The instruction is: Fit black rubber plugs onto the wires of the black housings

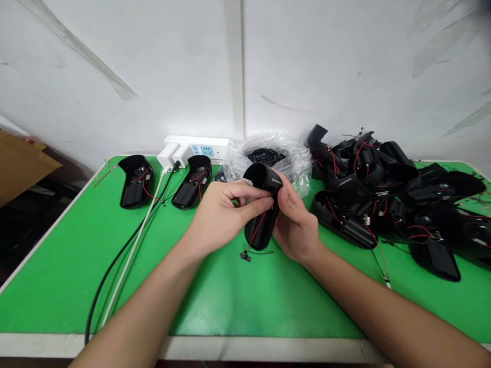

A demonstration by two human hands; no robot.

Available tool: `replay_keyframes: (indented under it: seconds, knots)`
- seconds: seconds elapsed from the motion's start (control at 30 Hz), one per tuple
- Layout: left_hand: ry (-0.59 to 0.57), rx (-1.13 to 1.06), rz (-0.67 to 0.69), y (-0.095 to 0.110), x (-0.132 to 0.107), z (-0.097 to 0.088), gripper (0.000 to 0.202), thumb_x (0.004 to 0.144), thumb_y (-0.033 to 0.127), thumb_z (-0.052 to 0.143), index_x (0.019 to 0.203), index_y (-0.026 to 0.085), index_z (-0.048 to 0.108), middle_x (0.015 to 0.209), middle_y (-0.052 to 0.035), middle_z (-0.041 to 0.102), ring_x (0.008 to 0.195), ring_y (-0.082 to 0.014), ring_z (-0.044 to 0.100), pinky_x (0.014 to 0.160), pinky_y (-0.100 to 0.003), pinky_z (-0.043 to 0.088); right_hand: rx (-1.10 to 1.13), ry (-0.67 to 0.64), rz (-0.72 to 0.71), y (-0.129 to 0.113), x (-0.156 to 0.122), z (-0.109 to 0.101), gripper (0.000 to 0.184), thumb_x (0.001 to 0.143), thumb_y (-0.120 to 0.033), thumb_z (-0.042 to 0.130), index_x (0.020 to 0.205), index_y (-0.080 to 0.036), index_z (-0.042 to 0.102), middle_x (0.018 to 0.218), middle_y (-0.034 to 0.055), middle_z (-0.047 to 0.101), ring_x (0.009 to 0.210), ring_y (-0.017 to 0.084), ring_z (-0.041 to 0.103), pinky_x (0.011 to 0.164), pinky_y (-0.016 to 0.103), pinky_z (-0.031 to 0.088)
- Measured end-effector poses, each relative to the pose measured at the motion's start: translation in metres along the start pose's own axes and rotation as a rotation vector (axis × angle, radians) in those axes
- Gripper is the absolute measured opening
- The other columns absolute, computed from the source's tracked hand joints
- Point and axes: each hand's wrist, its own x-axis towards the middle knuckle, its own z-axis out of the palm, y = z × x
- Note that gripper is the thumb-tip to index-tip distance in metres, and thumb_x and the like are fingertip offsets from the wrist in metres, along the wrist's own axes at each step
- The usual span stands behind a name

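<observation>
Above the green table point(268, 301), my right hand point(297, 227) grips a black housing point(260, 235), my left hand point(220, 214) pinches something unclear; its wired piece point(246, 257) hangs loose, seemingly unfinished.

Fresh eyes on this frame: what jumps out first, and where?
The bright green tabletop hits first, spread across the lower half below a pale wall. At its middle, the right hand holds a black curved housing while the left hand's fingers are at its open side. Then the heap of similar housings on the right, trailing red wires.
</observation>
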Motion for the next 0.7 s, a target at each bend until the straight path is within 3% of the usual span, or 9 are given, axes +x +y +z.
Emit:
replay_keyframes:
  seconds: [0.17,0.43,0.6,0.7]
  knots:
    - [0.019,-0.025,-0.026,-0.0005,-0.0002,0.0001,0.034,0.076,0.052,0.089,0.087,0.02,0.086,0.082,-0.0022,0.077,0.072,-0.007,0.063,0.061,-0.018,0.04,0.094,0.014,0.033,0.0022,-0.0008,0.0009,0.03,0.106,-0.042,0.06,0.133,-0.03,0.066,0.145,0.002,0.066,0.142,0.027,0.057,0.12,0.051,0.049]
    - [0.004,-0.071,-0.058,0.0011,-0.0014,-0.0012,0.041,0.076,0.057,0.087,0.083,0.017,0.083,0.076,-0.0013,0.072,0.069,-0.0057,0.058,0.061,-0.018,0.04,0.03,0.009,0.015,-0.0005,-0.003,0.003,0.034,0.105,-0.045,0.062,0.136,-0.032,0.067,0.146,0.0019,0.065,0.142,0.026,0.058,0.126,0.049,0.041]
    - [-0.084,-0.061,-0.093,0.0051,-0.0021,-0.0036,0.041,0.076,0.055,0.087,0.09,0.017,0.081,0.057,0.0049,0.052,0.054,-0.0023,0.041,0.051,-0.017,0.029,0.025,-0.013,0.025,-0.0005,-0.0018,0.0001,0.035,0.105,-0.046,0.061,0.136,-0.032,0.068,0.144,0.0023,0.066,0.144,0.026,0.056,0.13,0.049,0.037]
    - [-0.134,-0.034,-0.122,0.0063,-0.0025,-0.0045,0.043,0.078,0.057,0.084,0.087,0.015,0.079,0.056,0.005,0.05,0.053,-0.002,0.039,0.05,-0.017,0.026,-0.003,-0.018,0.028,-0.001,-0.0017,0.0003,0.035,0.104,-0.048,0.062,0.135,-0.033,0.069,0.143,0.0021,0.067,0.143,0.026,0.057,0.129,0.05,0.038]
